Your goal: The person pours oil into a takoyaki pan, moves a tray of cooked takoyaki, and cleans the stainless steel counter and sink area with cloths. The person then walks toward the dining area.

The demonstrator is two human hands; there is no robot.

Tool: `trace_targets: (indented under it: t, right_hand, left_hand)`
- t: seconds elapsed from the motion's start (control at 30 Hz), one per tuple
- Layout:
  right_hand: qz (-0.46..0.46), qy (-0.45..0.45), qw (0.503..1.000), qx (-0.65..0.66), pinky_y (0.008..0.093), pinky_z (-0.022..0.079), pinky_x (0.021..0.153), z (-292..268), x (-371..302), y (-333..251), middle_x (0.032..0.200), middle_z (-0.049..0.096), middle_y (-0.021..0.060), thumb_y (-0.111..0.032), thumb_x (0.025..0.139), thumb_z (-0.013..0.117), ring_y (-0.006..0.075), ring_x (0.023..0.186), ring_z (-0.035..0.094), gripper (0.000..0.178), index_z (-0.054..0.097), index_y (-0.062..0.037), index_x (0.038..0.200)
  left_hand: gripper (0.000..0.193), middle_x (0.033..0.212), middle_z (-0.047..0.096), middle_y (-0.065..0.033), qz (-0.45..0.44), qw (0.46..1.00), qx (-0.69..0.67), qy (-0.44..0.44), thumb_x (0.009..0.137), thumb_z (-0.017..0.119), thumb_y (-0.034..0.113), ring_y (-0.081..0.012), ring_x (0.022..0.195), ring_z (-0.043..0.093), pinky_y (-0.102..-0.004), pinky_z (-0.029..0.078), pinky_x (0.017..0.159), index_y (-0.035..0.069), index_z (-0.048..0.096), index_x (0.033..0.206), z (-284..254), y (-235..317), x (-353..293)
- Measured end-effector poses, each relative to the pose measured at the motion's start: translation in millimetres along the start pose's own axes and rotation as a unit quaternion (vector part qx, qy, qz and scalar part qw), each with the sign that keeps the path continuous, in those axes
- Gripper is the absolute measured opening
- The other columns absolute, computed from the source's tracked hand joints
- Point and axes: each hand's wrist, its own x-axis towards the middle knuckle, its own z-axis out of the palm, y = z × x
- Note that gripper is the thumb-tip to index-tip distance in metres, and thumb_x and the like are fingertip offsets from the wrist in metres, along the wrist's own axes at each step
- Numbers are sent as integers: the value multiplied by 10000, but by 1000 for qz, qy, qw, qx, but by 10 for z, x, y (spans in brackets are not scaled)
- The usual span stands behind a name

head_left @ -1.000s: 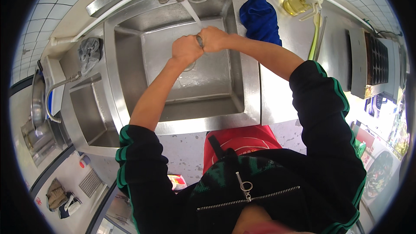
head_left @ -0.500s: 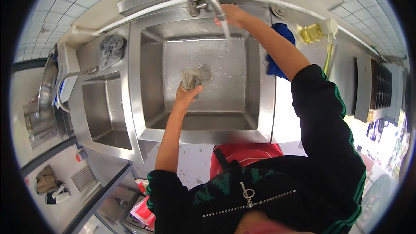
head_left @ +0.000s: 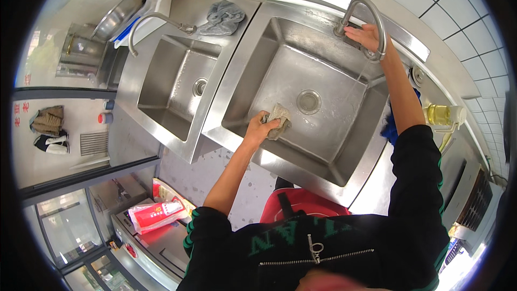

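My left hand (head_left: 259, 127) is closed around a crumpled, wet-looking grey-beige cloth (head_left: 280, 121). It holds the cloth over the near left part of a large steel sink (head_left: 291, 73), to the left of the round drain (head_left: 308, 101). At the sink's far right corner, my right hand (head_left: 368, 36) reaches behind the curved metal tap (head_left: 383, 37), its fingers stretched toward the tap's base and lever. The spout partly covers that hand, so contact with the lever is hard to make out. A thin trickle of water runs below the spout.
A smaller sink (head_left: 177, 81) with its own tap (head_left: 153, 16) adjoins on the left. Behind it lies a grey plastic bag (head_left: 222, 18). A blue cloth (head_left: 389, 124) and a bottle of yellow liquid (head_left: 444, 114) stand right, near my right arm. A red stool (head_left: 301, 205) is in front of me.
The view has turned toward the left. My left hand has moved the cloth from beside the drain toward the sink's near left side. The water stream has thinned, and my right hand's fingers are now straighter.
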Motion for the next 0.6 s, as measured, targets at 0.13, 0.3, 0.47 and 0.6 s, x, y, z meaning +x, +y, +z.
trace_targets:
  t: [0.13, 0.3, 0.47, 0.6]
  right_hand:
    - [-60, -32, 984, -162, 479, 339, 1022, -79, -193, 71, 1325, 273, 325, -94, 923, 324, 406, 1222, 361, 466, 129, 121, 1287]
    - [-81, 24, 959, -272, 412, 480, 891, -35, -693, 180, 1257, 399, 266, -127, 936, 346, 353, 1087, 509, 389, 276, 91, 1250]
    - [-142, -11, 909, -392, 330, 474, 877, -280, -1487, 324, 1213, 469, 180, -159, 932, 405, 266, 1029, 548, 363, 380, 47, 1230]
    - [-133, 4, 938, -321, 280, 471, 808, -649, -2006, 624, 1091, 567, 104, -194, 906, 475, 171, 952, 569, 318, 480, -39, 1184]
  left_hand:
    - [452, 904, 591, -104, -36, 975, -215, -44, 745, 682, 189, -151, 831, 569, -290, 461, 689, -18, 489, 1098, -91, 69, -279]
    - [375, 984, 610, -96, 0, 996, -76, 52, 793, 606, 176, -205, 862, 607, -311, 499, 766, 2, 512, 1112, -143, 140, -590]
    - [327, 992, 613, -107, 75, 956, -281, 45, 815, 577, 177, -220, 860, 610, -352, 503, 770, 4, 533, 1089, -764, 223, -739]
    - [314, 990, 618, -96, 97, 920, -364, 108, 818, 527, 200, -246, 892, 601, -396, 483, 819, 23, 549, 1076, -1967, 416, -536]
